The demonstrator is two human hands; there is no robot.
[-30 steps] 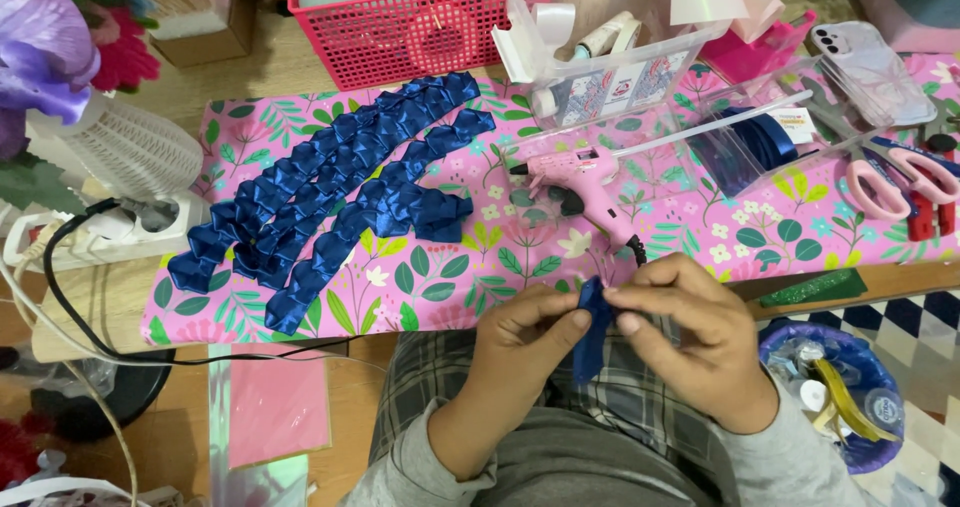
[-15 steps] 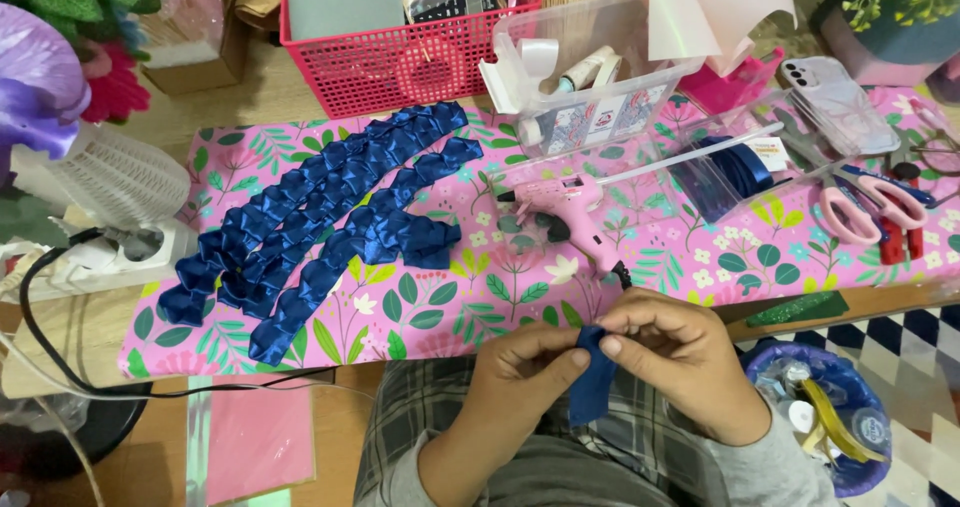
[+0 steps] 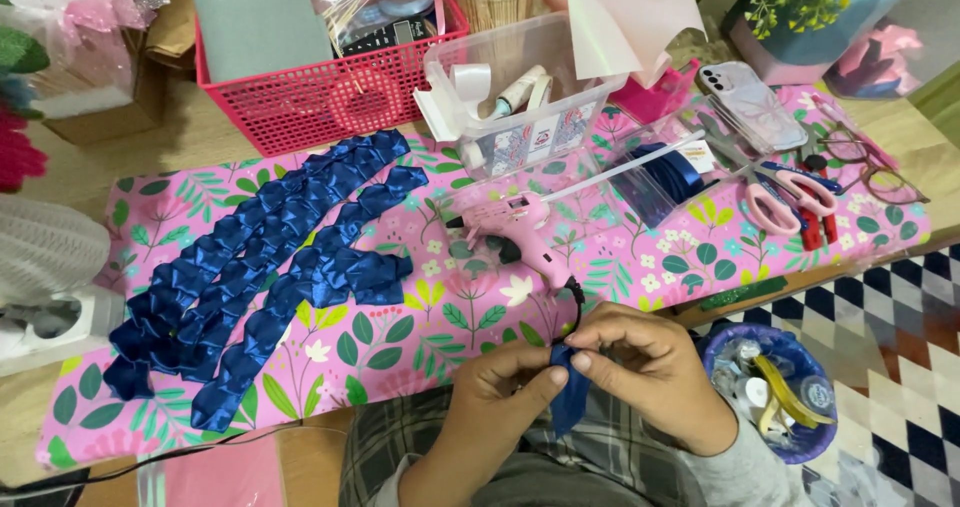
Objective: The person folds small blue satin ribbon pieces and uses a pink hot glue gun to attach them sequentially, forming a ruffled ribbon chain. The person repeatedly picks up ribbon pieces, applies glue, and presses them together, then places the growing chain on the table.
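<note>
Both hands, left hand (image 3: 505, 382) and right hand (image 3: 655, 362), pinch closed on a blue ribbon piece (image 3: 570, 392); its folded top is hidden behind the fingertips.

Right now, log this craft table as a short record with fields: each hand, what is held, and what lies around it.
left hand: pinches the top of a blue ribbon piece
right hand: pinches the same ribbon piece from the other side
surface: pink floral mat
left of mat: rows of folded blue ribbon petals
centre: pink glue gun, lying on its side
right: pink-handled scissors, phone, glasses
back: red basket, clear plastic box
</note>
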